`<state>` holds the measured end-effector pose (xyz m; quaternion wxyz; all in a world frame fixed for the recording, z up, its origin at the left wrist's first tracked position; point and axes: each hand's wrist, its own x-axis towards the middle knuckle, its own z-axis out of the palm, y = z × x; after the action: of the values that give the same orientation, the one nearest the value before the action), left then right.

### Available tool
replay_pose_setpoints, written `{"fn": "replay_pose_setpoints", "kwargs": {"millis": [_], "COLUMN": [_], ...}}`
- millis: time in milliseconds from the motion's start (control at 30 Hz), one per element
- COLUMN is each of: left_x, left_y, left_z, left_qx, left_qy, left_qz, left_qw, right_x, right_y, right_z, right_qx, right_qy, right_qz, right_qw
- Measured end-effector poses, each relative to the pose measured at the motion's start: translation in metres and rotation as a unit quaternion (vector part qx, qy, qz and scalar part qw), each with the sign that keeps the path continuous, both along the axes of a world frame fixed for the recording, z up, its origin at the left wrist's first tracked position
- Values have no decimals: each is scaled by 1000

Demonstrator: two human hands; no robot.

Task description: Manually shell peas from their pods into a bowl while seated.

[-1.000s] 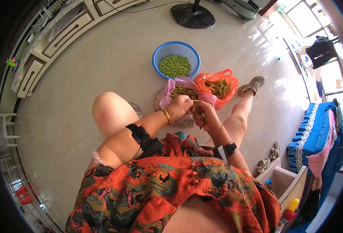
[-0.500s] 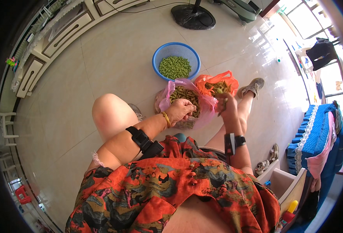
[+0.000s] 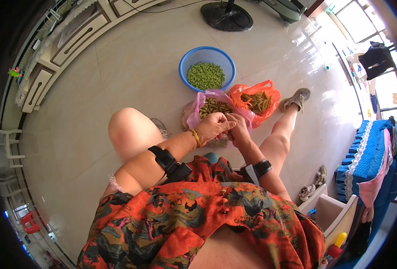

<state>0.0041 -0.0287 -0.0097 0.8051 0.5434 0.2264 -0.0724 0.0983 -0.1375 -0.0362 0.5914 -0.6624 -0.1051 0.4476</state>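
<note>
Over the near side of a pinkish-purple plastic bag (image 3: pixel 193 117) of green-brown bean pods (image 3: pixel 214 106), my two hands meet. The fingers of my left hand (image 3: pixel 209 128), with a gold bracelet at the wrist, are pinched together. Against them press the closed fingers of my right hand (image 3: pixel 239 130). Whatever lies between the fingertips is too small and covered to make out. To the right of the pink bag is an orange-red plastic bag (image 3: pixel 270 92) holding pods or husks (image 3: pixel 256 102). Beyond both bags, a blue mesh basket (image 3: pixel 230 67) holds shelled green beans (image 3: pixel 206 75).
My bent knees flank the bags on the tiled floor (image 3: pixel 72 148). A black round stand base (image 3: pixel 227 18) is at the far side. Drawers (image 3: pixel 79 38) line the far left. An open drawer (image 3: pixel 331 215), shoes (image 3: pixel 313 184) and blue quilted cloth (image 3: pixel 360 157) are on the right.
My right hand has moved left from above the orange-red bag to meet my left hand. My left hand stays near the pink bag. The whole view has shifted slightly.
</note>
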Motion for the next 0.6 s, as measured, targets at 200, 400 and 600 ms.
{"fn": "replay_pose_setpoints", "kwargs": {"millis": [200, 400, 600], "left_x": [0, 1, 0], "left_y": [3, 13, 14], "left_z": [-2, -4, -6], "left_qx": [25, -45, -69], "left_qy": [0, 28, 42], "left_qz": [-18, 86, 45], "left_qw": [1000, 995, 996], "right_x": [-6, 8, 4], "right_y": [3, -11, -12], "right_z": [28, 27, 27], "right_qx": [18, 86, 80], "right_qy": [132, 213, 156], "right_qz": [-14, -1, -32], "right_qw": [991, 973, 984]}}
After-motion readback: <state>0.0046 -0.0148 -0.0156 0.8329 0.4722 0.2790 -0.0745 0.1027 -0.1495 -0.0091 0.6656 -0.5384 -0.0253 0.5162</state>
